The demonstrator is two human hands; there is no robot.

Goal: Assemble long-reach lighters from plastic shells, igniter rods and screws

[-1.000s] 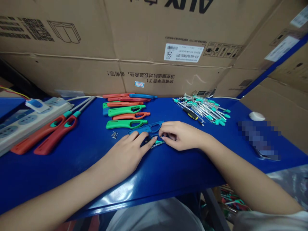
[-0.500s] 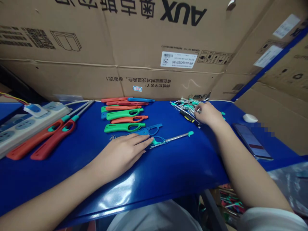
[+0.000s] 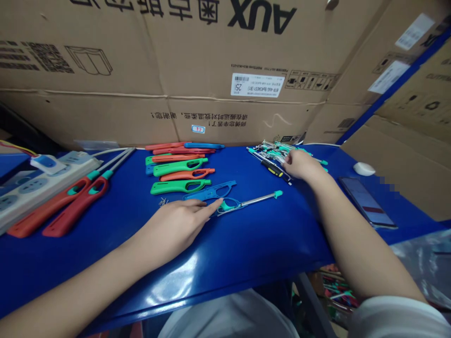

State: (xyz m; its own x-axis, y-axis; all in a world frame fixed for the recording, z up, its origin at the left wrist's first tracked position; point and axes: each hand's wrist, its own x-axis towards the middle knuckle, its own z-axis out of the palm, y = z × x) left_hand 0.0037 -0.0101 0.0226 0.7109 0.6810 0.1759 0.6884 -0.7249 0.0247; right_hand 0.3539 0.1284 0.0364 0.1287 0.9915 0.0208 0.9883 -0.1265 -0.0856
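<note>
My left hand (image 3: 179,220) lies over the handle end of an opened blue stick lighter (image 3: 230,202), index finger stretched to its green trigger and the other fingers bent. From this lighter a metal tube (image 3: 259,199) with a green tip points right. Just behind it lies a loose blue shell half (image 3: 211,191). On the right, my right hand (image 3: 305,165) reaches with closed fingers into a pile of metal tubes and green parts (image 3: 273,150); what is between the fingertips is hidden. A black-and-yellow screwdriver (image 3: 275,170) lies in front of the pile.
Orange, green and blue lighter shells (image 3: 181,168) lie stacked behind my left hand, small screws (image 3: 163,202) beside it. Two red-orange stick lighters (image 3: 75,209) and a power strip (image 3: 38,180) are at the left. A phone (image 3: 366,202) and a white object (image 3: 364,169) lie right; cardboard (image 3: 197,89) stands behind.
My left hand has drawn slightly back, with its index finger now pointing along the blue lighter and its other fingers more bent. My right hand stays at the pile. The view shifts slightly.
</note>
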